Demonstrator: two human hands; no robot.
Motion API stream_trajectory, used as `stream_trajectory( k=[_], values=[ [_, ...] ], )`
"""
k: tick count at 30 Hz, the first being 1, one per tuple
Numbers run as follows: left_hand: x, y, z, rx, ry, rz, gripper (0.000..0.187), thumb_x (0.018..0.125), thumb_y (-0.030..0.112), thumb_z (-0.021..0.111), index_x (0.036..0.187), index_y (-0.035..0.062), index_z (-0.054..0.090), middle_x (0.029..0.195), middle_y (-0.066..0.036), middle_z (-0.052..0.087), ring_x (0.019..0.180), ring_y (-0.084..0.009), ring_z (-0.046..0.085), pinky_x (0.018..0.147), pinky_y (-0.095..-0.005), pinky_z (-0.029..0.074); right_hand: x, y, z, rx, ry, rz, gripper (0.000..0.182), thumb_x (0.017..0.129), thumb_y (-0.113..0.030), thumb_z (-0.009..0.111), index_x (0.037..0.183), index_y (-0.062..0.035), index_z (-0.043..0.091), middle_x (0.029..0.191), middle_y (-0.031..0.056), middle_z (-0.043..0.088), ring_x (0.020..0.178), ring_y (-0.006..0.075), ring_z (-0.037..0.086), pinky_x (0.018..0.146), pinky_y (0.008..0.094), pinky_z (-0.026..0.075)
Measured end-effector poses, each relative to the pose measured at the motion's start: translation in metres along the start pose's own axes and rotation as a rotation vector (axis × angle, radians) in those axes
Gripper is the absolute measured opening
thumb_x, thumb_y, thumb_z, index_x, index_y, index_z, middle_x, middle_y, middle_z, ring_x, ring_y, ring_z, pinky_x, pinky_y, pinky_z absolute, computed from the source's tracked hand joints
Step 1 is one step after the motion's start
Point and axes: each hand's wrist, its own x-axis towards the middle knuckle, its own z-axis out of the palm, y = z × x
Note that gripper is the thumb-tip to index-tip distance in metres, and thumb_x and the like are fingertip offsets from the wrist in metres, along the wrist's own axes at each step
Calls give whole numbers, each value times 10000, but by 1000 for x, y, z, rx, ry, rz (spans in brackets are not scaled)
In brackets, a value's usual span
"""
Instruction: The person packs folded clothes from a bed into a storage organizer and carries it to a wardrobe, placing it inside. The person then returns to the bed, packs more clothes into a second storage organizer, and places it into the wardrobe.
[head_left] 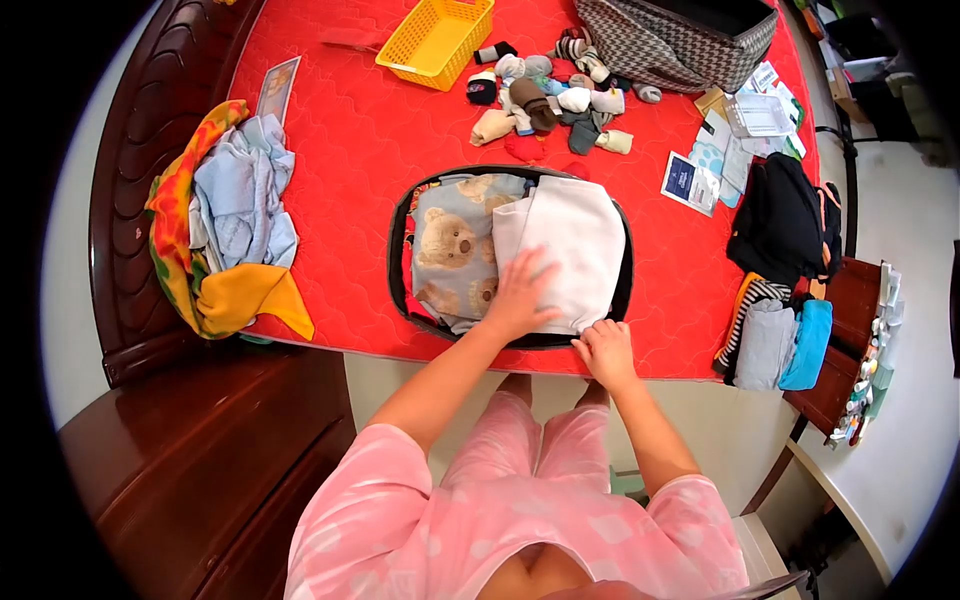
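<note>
Though white, cloth (577, 235) under left grip (520, 296).

place type: home, bedroom
bed: red quilted mattress (340, 220), carved dark-wood headboard (130, 190) at its left end
furniture: glossy dark-wood cabinet (200, 440) beside bed; pale-topped table (845, 500) on right
flooring: pale, smooth floor (385, 385)
household items on bed: sock pile (540, 100), yellow plastic basket (420, 75), houndstooth fabric bin (655, 55), black-rimmed container (395, 255) holding bear-print cloth (445, 240)
clothing: loose heap (245, 175) near headboard, folded stack (768, 345) at right edge
wearer's clothes: pink patterned loungewear (520, 510), homewear look
</note>
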Motion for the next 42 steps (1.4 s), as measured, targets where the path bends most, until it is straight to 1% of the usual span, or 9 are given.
stream_trajectory(
  k=[2, 6, 9, 14, 20, 27, 34, 38, 42],
  values=[
    [-16, -25, 3, 11, 225, -114, 691, 731, 257, 718, 1339, 139, 412, 1424, -111, 317, 1326, -349, 261, 1057, -502, 278, 2, -13, 15, 55, -8, -14, 140, 788, -229, 654, 807, -95, 618, 763, 75, 570, 791, 253, 557, 715, 349, 440],
    [-53, -68, -2, -128, 92, -262, 465, 765, 162, 667, 1201, 89, 525, 1275, -125, 456, 1211, -333, 397, 1017, -422, 346, 13, -45, 51, 195, -92, -265, 188, 794, -183, 623, 957, -90, 610, 843, 69, 578, 830, 248, 566, 739, 346, 456],
    [-82, -75, -9, 8, -17, -285, 385, 751, 144, 677, 1116, 72, 577, 1210, -111, 499, 1163, -319, 437, 991, -412, 375, 18, -64, 80, -61, -11, -275, 202, 786, -141, 586, 979, -82, 607, 899, 50, 582, 866, 229, 575, 750, 341, 458],
    [-101, -68, -16, 118, 2, -211, 359, 718, 129, 700, 1059, 71, 601, 1175, -85, 519, 1143, -288, 456, 960, -416, 400, 21, -56, 98, -160, -240, -204, 130, 757, -116, 574, 886, -125, 586, 895, 33, 585, 901, 213, 579, 778, 327, 454],
    [-78, -47, -10, 43, 53, -198, 425, 718, 126, 696, 1122, 82, 571, 1151, -86, 526, 1112, -293, 475, 956, -420, 395, -1, -30, 67, -104, -190, -192, 103, 745, -126, 568, 844, -128, 596, 848, 42, 586, 856, 227, 581, 736, 361, 452],
    [-14, -6, -17, 74, 112, -21, 467, 759, 114, 663, 1194, 53, 505, 1218, -128, 499, 1158, -325, 451, 973, -412, 389, -47, 73, 19, -289, -169, -30, 89, 756, -118, 531, 788, -124, 614, 827, 43, 591, 841, 226, 584, 704, 372, 446],
    [64, 35, -5, -3, 102, 88, 587, 788, 116, 628, 1319, 35, 390, 1366, -161, 378, 1273, -318, 360, 1022, -405, 363, -50, 160, -34, -419, 124, 264, 128, 773, -101, 521, 791, -117, 647, 829, 61, 567, 819, 247, 579, 676, 391, 430],
    [107, 46, 24, 69, 136, -29, 749, 788, 262, 660, 1400, 57, 282, 1454, -217, 226, 1310, -376, 285, 1059, -448, 303, -44, 165, -34, -314, 175, 362, 136, 762, -68, 550, 843, -113, 649, 866, 76, 562, 826, 267, 585, 692, 404, 460],
    [142, 45, 48, 64, -25, -247, 978, 726, 496, 694, 1456, 92, 183, 1497, -247, 115, 1331, -418, 236, 1093, -472, 227, -40, 156, -27, -217, 181, 452, 155, 782, -75, 528, 876, -92, 649, 896, 104, 556, 851, 290, 587, 717, 415, 466]
  ],
)
